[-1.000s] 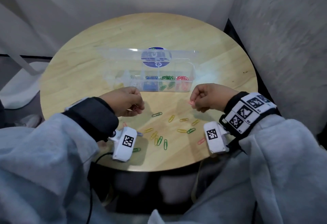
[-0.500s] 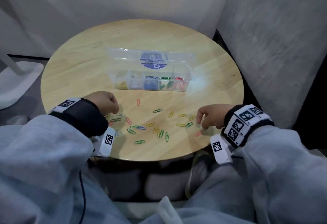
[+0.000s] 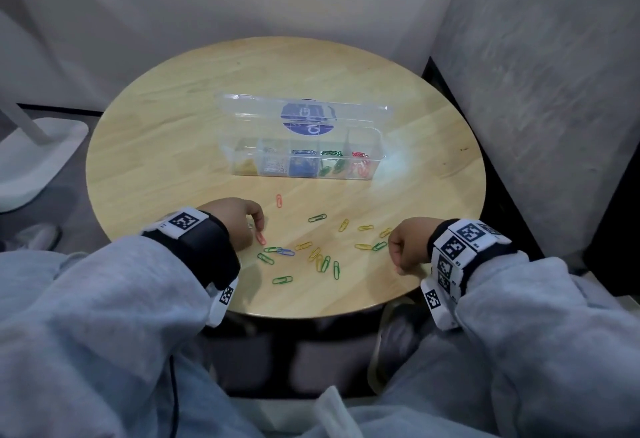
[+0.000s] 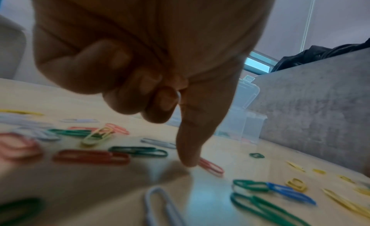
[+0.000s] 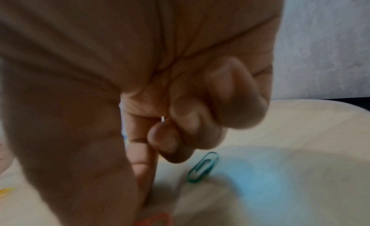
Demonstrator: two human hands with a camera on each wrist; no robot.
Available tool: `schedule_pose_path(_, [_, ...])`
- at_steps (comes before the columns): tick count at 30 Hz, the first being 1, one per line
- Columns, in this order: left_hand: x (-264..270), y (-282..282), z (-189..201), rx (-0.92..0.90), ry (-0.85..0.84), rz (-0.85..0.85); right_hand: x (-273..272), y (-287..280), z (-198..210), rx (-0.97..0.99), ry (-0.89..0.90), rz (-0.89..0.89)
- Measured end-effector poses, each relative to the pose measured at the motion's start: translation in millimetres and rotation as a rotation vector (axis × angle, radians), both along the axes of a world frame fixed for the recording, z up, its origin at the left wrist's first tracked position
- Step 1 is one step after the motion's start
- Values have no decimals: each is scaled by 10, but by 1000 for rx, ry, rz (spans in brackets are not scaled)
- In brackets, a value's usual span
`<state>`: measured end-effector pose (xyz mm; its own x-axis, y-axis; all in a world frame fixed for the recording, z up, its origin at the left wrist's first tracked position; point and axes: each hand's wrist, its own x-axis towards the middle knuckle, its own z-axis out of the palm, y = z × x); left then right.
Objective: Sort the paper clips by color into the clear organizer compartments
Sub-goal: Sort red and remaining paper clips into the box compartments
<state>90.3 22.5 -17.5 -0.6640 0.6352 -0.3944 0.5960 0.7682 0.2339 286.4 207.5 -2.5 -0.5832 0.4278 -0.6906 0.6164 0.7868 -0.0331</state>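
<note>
The clear organizer (image 3: 375,155) stands open mid-table, with yellow, white, blue, green and red clips in separate compartments. Loose paper clips (image 3: 320,259) of several colours lie in front of it. My left hand (image 3: 258,226) presses its straight forefinger (image 4: 188,150) on a red clip (image 4: 212,167); its other fingers are curled, and the end of a white clip (image 4: 178,96) shows between them. My right hand (image 3: 398,264) is at the front right edge. In the right wrist view its thumb and forefinger (image 5: 143,163) meet on a red clip (image 5: 158,220), with the other fingers curled.
The round wooden table (image 3: 173,126) sits in a corner, with a grey wall (image 3: 536,74) close on the right. A green clip (image 5: 202,167) lies beside my right hand. One red clip (image 3: 279,201) lies apart, nearer the organizer. The organizer lid (image 3: 304,108) lies open behind it.
Both hands have drawn back from near the organizer to the loose clips at the front. The left forefinger has come down on a red clip; the right hand has dropped to the table's edge.
</note>
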Motion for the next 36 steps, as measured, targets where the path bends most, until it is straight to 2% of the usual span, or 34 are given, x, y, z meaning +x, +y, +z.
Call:
schedule_pose_path(6, [-40,48,-31,-54,5,-53,-36,53,-67,29,21,-139])
schedule_pose_path(10, [-33,26,4,-111,-70,-59,-68,78,19,-110,198,-304])
schedule_pose_path(12, [-90,-7,86,-102,-165,-26,-106,120,73,-199,300,-378])
schedule_pose_path(14, [-213,-27,215,40,-382,80,-169,133,106,-352,410,-480])
schedule_pose_path(17, [-440,-110,478,492,-672,382,-334,115,96,-673,582,-698])
schedule_pose_path(19, [-616,-227,637,761,-753,516,-509,79,80,-796,659,-779])
schedule_pose_path(21, [-797,-381,722,892,-782,557,-720,12,68,-842,671,-797])
schedule_pose_path(25, [-1028,-636,681,949,-851,604,-1134,-157,65,-841,615,-793])
schedule_pose_path(29, [-1155,-651,589,887,-899,626,-1422,-264,68,-858,578,-833])
schedule_pose_path(32, [-1189,-583,547,872,-967,656,-1553,-335,34,-816,526,-787])
schedule_pose_path(34, [-1191,-543,500,852,-983,674,-1606,-366,11,-678,463,-684])
schedule_pose_path(36, [-1174,-516,459,786,-949,666,-1643,-358,-19,-378,370,-436])
